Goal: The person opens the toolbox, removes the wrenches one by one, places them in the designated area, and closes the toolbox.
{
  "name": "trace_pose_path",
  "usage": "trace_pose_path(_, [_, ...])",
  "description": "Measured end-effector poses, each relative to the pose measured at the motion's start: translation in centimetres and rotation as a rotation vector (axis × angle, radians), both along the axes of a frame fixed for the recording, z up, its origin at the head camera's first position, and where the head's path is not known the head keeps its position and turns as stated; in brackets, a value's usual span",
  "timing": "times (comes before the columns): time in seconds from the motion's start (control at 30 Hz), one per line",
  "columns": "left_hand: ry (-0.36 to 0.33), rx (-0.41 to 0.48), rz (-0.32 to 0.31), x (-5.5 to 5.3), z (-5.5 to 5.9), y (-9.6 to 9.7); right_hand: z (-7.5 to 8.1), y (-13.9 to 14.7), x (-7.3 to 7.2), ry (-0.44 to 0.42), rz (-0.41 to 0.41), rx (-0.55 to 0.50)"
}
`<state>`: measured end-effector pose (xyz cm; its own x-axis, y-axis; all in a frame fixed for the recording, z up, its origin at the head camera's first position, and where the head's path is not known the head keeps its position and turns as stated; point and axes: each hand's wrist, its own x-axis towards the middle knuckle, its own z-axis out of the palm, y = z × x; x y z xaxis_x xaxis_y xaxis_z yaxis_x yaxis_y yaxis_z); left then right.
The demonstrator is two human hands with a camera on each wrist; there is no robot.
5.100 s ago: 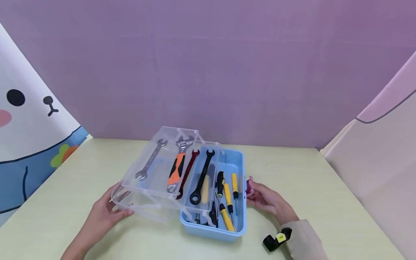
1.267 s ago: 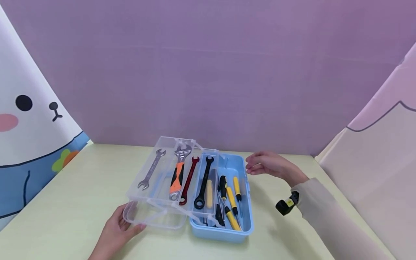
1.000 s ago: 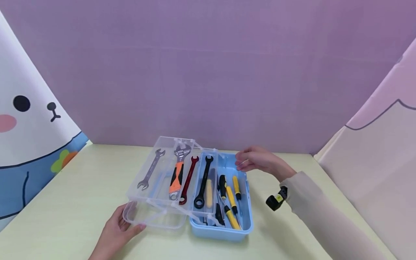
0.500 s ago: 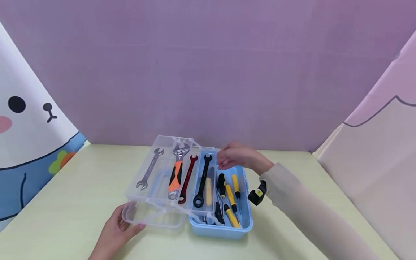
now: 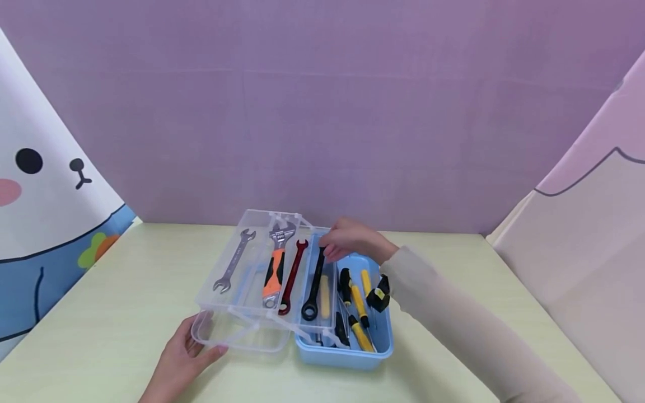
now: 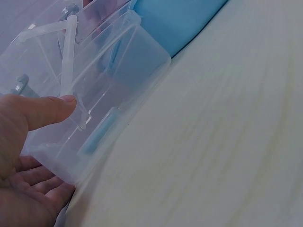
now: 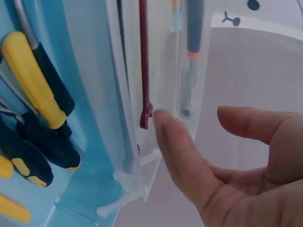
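A pale blue toolbox stands with its clear lid laid out to the left. My left hand holds the near left corner of that lid; the left wrist view has the thumb over the clear plastic and the fingers beneath. In the clear trays lie a silver wrench, an orange-handled adjustable wrench, a red wrench and a black ratchet wrench. My right hand covers the black wrench's far end. In the right wrist view its thumb and fingers are apart, fingertips beside the red wrench's tip.
Several yellow and black screwdrivers fill the box's bottom at the right. A wrist camera on the right sleeve hangs over them. The purple backdrop rises behind the pale table, with printed cloth on both sides.
My right hand has left the pink latch at the box's right side and moved up and left, across the far end, to the black wrench. The left hand stays at the lid.
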<state>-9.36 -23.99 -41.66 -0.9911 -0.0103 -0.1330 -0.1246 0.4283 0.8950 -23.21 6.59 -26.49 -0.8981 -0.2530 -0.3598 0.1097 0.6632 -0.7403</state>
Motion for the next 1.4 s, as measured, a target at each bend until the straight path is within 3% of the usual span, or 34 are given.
trace_pose_path(0.3, [-0.001, -0.006, -0.002, 0.1, 0.2, 0.1, -0.6, -1.5, 0.4, 0.022, -0.035, 0.089])
trace_pose_path(0.7, [0.04, -0.02, -0.012, 0.4, 0.4, 0.1, -1.3, -2.1, -0.3, -0.078, -0.081, 0.074])
trace_pose_path(0.93, [0.033, -0.008, -0.013, 0.3, 0.2, 0.3, -2.0, -2.4, -0.7, -0.103, -0.081, 0.118])
trace_pose_path(1.17, [0.036, -0.016, -0.011, 0.5, 0.2, 0.3, -3.0, -3.2, -0.2, -0.032, -0.067, 0.22])
trace_pose_path(1.4, [0.034, -0.025, -0.016, 0.3, 0.3, 0.2, -3.3, -4.2, 0.4, 0.065, -0.077, 0.247])
